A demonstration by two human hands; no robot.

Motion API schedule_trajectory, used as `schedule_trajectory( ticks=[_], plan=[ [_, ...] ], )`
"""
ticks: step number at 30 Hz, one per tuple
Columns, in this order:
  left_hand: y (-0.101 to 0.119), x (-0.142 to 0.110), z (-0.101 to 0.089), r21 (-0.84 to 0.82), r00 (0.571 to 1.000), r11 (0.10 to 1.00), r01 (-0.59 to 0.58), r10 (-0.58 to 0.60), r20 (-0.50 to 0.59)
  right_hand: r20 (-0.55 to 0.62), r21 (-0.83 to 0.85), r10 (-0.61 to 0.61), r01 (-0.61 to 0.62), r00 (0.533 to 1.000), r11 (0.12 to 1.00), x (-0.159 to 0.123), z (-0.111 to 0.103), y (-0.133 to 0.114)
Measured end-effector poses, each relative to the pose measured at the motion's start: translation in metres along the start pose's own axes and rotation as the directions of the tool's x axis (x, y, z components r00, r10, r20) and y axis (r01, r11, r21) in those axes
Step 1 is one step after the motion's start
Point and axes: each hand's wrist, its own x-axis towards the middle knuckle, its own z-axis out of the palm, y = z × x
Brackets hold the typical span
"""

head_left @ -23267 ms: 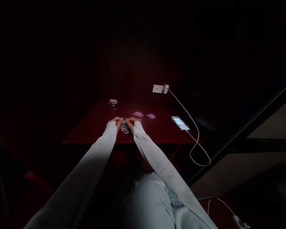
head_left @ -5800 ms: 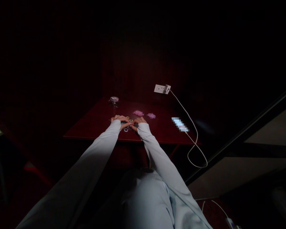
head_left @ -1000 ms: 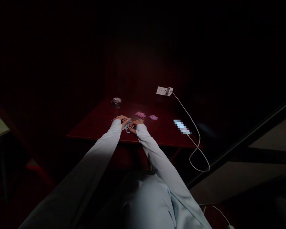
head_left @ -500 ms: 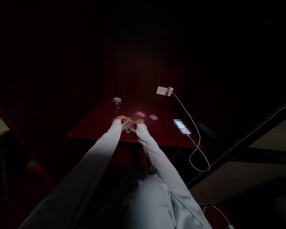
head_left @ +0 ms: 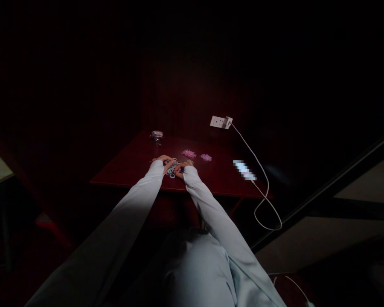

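A small heap of colourful hair ties [head_left: 172, 169], some of them pale green, yellow and white, lies near the front edge of the dark red table [head_left: 141, 170]. My left hand [head_left: 165, 160] curves around the heap's left side, its thumb apart from the fingers. On the right side, my right hand [head_left: 183, 166] touches the heap with its fingers curled in; whatever they pinch is too small to make out. Just beyond my hands lie a pink pile [head_left: 189, 154] and a purple pile [head_left: 206, 157] of small bands.
Toward the back left stands a clear jar with a pale lid [head_left: 157, 134]. A phone [head_left: 244, 170], its screen blurred, lies at the right on a white cable [head_left: 268, 183] hanging over the edge. The cable runs to a charger [head_left: 227, 122] in a wall socket [head_left: 217, 122].
My hands stay around the heap, with only slight finger movement. Some hair ties between them have shifted a little. The side piles, jar and phone stay put.
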Motion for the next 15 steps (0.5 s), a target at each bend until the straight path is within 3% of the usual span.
schedule_trajectory(
  ticks=[15],
  plan=[
    [-0.0004,0.0004,-0.0015,0.017,1.000,1.000,-0.008,0.008,-0.001,-0.061,0.096,0.017,-0.011,0.998,0.995,0.0007,-0.0032,-0.0025]
  ],
)
